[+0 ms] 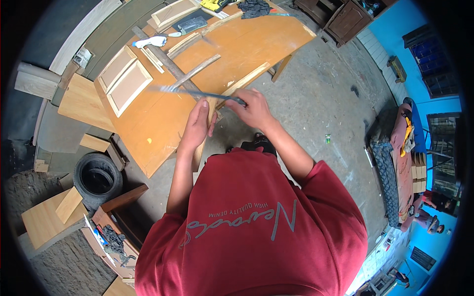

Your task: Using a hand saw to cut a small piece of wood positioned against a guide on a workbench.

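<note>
My right hand (253, 109) is closed round the dark handle end of a long, thin-bladed tool (201, 93), like a saw seen edge-on. Its blade runs leftward over the table, and motion smears the far tip. Just below the blade, my left hand (196, 127) grips a pale wooden strip (198, 157) at the near edge of the orange-brown wooden table (143, 143). The strip slants down toward my body, and my left palm and fingers hide part of it. Beyond the blade, a grey-brown board (169, 64) and a narrow stick (198, 69) cross on the tabletop.
Two framed panels (129, 89) lie at the table's left. White gloves (150, 41), a yellow tool (214, 5) and dark cloth (254, 8) are farther back. A tyre (98, 177) and an open drawer-like box (109, 241) stand on the floor at lower left. Other people are at far right.
</note>
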Available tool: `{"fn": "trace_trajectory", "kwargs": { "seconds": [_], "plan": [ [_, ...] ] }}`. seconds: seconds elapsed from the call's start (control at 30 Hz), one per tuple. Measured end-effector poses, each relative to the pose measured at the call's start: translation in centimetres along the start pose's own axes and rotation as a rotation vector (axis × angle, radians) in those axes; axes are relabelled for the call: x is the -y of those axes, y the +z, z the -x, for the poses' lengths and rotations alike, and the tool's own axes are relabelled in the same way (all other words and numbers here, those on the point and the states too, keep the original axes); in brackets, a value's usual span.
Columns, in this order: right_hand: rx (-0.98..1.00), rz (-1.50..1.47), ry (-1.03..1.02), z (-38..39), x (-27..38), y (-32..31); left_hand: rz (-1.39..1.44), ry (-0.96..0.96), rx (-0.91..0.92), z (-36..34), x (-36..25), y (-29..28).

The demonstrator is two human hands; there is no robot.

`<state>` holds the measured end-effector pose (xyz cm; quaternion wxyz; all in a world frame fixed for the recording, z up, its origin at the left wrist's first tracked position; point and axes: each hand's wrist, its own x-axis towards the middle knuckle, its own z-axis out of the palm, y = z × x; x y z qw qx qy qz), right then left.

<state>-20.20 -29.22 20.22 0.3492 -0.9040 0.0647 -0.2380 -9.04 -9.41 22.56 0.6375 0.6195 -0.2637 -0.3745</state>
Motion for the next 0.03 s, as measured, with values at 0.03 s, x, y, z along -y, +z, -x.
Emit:
{"fn": "trace_trajectory", "kwargs": {
  "seconds": [0.03],
  "plan": [
    [0.080,0.069,-0.042,-0.88,0.79,-0.48,0.002,-0.006,0.000,0.35,0.12,0.06]
  ]
}}
